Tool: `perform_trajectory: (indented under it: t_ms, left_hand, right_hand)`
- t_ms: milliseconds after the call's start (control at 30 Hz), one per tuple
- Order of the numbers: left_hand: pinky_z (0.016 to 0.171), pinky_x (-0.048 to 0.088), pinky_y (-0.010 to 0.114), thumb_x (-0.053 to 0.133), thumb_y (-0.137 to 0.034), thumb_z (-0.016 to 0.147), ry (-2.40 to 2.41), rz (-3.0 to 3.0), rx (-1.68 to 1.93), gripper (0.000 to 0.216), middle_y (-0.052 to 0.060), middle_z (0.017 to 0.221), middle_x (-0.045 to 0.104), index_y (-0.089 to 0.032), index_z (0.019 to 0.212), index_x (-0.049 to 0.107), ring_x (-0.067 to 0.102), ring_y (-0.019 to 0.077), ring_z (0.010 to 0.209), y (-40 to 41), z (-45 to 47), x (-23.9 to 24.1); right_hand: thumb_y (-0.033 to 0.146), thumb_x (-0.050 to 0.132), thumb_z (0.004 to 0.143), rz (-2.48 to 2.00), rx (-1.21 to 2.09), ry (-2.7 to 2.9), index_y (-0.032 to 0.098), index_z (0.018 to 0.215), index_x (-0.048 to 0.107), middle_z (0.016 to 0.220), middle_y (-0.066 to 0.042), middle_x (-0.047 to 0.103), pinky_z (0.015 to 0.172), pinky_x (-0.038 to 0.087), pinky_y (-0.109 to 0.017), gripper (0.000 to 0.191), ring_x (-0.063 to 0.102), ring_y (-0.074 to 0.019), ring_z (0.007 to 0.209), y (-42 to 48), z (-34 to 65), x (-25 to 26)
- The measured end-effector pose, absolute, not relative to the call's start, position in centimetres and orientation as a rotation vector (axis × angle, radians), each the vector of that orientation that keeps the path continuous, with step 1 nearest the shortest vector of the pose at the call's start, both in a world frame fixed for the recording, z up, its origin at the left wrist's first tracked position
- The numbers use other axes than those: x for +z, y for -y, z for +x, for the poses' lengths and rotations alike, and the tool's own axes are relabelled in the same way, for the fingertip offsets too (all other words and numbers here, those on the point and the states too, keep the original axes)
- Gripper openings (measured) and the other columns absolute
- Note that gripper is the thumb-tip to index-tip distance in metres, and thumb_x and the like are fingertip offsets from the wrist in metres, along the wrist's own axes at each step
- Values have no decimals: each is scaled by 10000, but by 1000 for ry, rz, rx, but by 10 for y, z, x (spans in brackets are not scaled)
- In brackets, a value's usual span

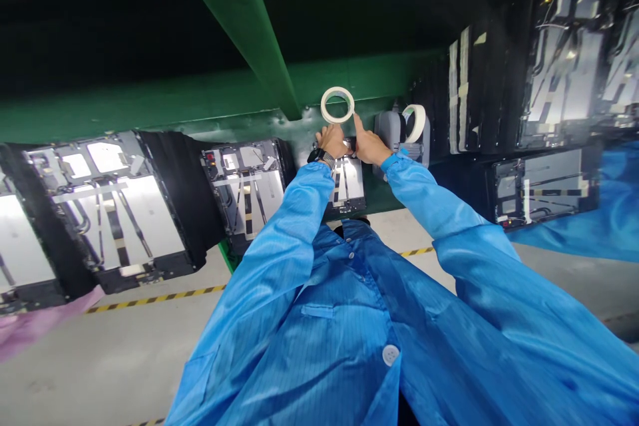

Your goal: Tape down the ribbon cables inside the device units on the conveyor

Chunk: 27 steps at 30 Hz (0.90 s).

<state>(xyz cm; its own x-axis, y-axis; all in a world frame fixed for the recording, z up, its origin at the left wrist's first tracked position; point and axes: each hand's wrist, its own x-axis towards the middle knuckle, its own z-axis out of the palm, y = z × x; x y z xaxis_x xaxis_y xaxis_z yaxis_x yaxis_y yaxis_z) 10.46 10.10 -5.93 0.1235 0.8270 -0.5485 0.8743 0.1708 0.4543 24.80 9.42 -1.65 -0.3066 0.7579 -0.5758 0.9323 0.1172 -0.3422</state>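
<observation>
My left hand (333,141), with a dark watch on the wrist, rests at the top end of a small flat panel with silver plates and black strips (349,180). Its fingers are bent together, and what they pinch, if anything, is hidden. Close by on the right is my right hand (370,146), index finger stretched out towards the lower right edge of a roll of masking tape (323,106). That roll lies flat on the green bench just beyond both hands. Beside my right hand stands a grey tape dispenser (389,130) with another pale tape roll (420,125) on it.
Similar panels (249,180) and larger ones (114,213) line the bench on the left; more (544,186) lie at the right. A green beam (244,20) slants overhead. A blue sleeve (619,206) at right and pink cloth (44,319) at left belong to people nearby.
</observation>
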Motion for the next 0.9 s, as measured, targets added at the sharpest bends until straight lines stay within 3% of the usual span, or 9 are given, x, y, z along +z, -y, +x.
perform_trajectory:
  t_ms: [200, 533, 700, 900]
  left_hand:
    - [1089, 413, 515, 923, -297, 668, -1689, 1636, -55, 562, 95, 1382, 626, -282, 1137, 614, 527, 376, 1355, -102, 104, -64]
    - [1110, 395, 525, 927, -325, 672, -1687, 1663, -41, 691, 105, 1442, 614, -299, 1271, 582, 516, 386, 1396, -102, 104, -72]
    - [1117, 387, 525, 937, -361, 661, -1680, 1654, -41, 743, 124, 1451, 608, -281, 1308, 579, 513, 392, 1408, -101, 104, -76]
    - [1150, 364, 535, 933, -337, 672, -1680, 1632, -13, 721, 128, 1450, 601, -270, 1297, 580, 487, 392, 1423, -100, 104, -65]
  right_hand:
    - [290, 712, 878, 1617, -869, -2197, 5, 1656, -196, 1268, -263, 744, 1004, 501, -470, 1229, 706, -393, 1156, -89, 243, -12]
    - [254, 705, 872, 1563, -743, -2222, 23, 1689, -109, 1359, -284, 691, 999, 516, -467, 1177, 681, -406, 1222, -93, 244, -13]
    - [263, 723, 848, 1660, -855, -2148, 64, 1685, -168, 1251, -217, 751, 967, 536, -462, 1238, 713, -390, 1140, -93, 249, -7]
    - [233, 660, 861, 1701, -921, -2149, 109, 1705, -134, 1175, -165, 776, 976, 535, -486, 1165, 716, -374, 1073, -85, 252, 0]
